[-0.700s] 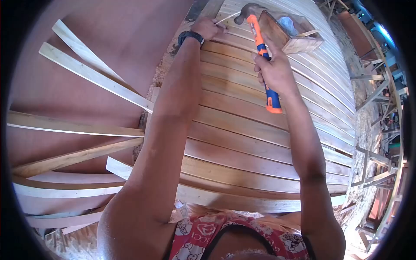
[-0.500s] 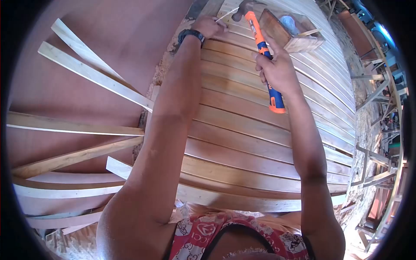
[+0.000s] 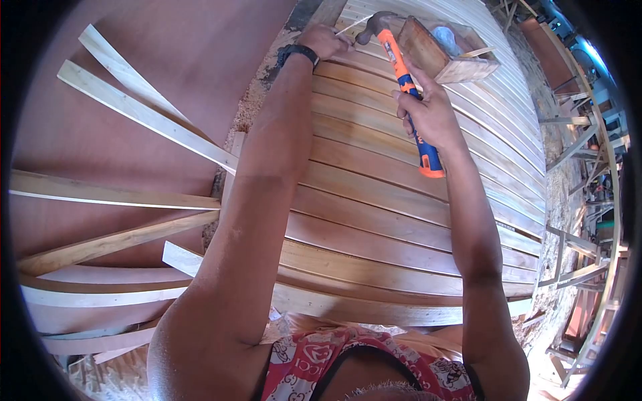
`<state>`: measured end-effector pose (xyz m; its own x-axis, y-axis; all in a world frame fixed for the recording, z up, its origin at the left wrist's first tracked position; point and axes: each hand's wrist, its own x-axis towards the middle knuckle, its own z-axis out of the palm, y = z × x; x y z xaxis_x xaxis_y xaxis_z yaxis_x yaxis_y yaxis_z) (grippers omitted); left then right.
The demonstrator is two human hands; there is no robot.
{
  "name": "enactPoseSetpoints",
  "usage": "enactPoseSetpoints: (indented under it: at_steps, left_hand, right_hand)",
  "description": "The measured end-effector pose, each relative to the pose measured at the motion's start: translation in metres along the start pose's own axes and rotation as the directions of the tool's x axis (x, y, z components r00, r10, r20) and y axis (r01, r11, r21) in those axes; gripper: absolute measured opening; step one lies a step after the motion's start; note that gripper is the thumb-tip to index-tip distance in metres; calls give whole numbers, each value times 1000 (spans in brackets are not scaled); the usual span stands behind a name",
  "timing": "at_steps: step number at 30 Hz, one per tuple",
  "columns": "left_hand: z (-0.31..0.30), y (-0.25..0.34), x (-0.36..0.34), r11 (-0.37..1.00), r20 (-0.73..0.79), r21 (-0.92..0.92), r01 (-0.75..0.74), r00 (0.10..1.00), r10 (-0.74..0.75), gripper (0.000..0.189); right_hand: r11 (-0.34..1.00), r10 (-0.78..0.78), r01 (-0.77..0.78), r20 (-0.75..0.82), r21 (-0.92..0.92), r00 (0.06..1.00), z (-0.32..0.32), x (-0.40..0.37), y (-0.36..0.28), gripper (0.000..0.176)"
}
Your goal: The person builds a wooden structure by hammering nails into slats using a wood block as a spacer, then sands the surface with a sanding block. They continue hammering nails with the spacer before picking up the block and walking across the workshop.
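Note:
My right hand (image 3: 428, 110) is wrapped round the blue and orange handle of a claw hammer (image 3: 394, 57). The hammer's metal head points away from me, just right of my left hand (image 3: 324, 41). That hand is closed at the left ends of the wooden slats (image 3: 374, 157), with a dark watch (image 3: 297, 55) on its wrist. A thin pale stick (image 3: 354, 25) rises beside its fingers; whatever the fingers pinch is too small to make out.
Right of the hammer, a wooden box (image 3: 468, 69) on the slats holds a clear plastic bag (image 3: 446, 40) and a wood piece. Loose strips (image 3: 144, 123) fan out at the left over a reddish-brown panel (image 3: 154, 40). Timber frames (image 3: 575, 250) stand at the far right.
The hammer head has come slightly lower and closer to my left hand. My left hand has barely moved.

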<state>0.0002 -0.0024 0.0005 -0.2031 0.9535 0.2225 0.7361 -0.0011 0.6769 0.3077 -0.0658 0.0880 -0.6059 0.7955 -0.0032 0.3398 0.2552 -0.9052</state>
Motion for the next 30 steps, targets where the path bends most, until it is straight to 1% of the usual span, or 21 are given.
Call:
enactPoseSetpoints:
  at_steps: [2,5,6,8,9,11,12,14,21,23,27,29,30]
  left_hand:
    - [-3,14,-11,998,-31,-22,62,998,-63,37]
    - [3,-4,2,997,-16,-58,42,999,-43,37]
    - [3,-2,0,997,-14,-59,42,999,-43,37]
    - [0,2,-2,989,4,-83,119,993,-119,36]
    - [-2,6,-4,990,2,-79,116,993,-117,36]
    - [-5,11,-9,998,-30,59,-7,1000,8,36]
    - [-3,7,-7,999,-28,54,-4,1000,5,36]
    - [1,-1,-1,998,-21,-48,48,999,-49,34]
    - [-1,5,-5,996,-40,-90,8,999,-12,31]
    - [0,6,-4,989,-33,-131,67,997,-71,31]
    - [1,3,-4,997,-50,-68,47,997,-50,31]
    - [4,-7,3,1000,-51,-5,-24,998,23,34]
    - [2,-3,1,1000,-54,-4,-24,998,24,34]
  right_hand:
    - [1000,-10,11,24,-14,1000,-4,3,1,67]
    - [999,-20,20,-7,26,1000,0,0,2,66]
    - [1000,-18,18,-8,25,1000,-2,1,2,66]
    - [999,36,-34,58,-34,998,-6,6,3,66]
    - [999,32,-31,56,-30,998,-5,4,5,66]
    - [997,23,-21,26,-68,999,1,1,11,67]
    - [997,27,-25,28,-71,999,1,1,11,67]
    - [998,-9,10,21,-55,1000,2,2,9,68]
    - [1000,-5,5,15,-18,1000,3,1,4,67]
    - [1000,-7,7,-3,-19,1000,4,0,2,67]
    - [999,-19,20,29,-43,999,-2,5,4,67]
    - [998,-17,20,37,-65,999,-6,4,-4,67]
    - [998,-20,22,37,-66,999,-5,3,-3,67]
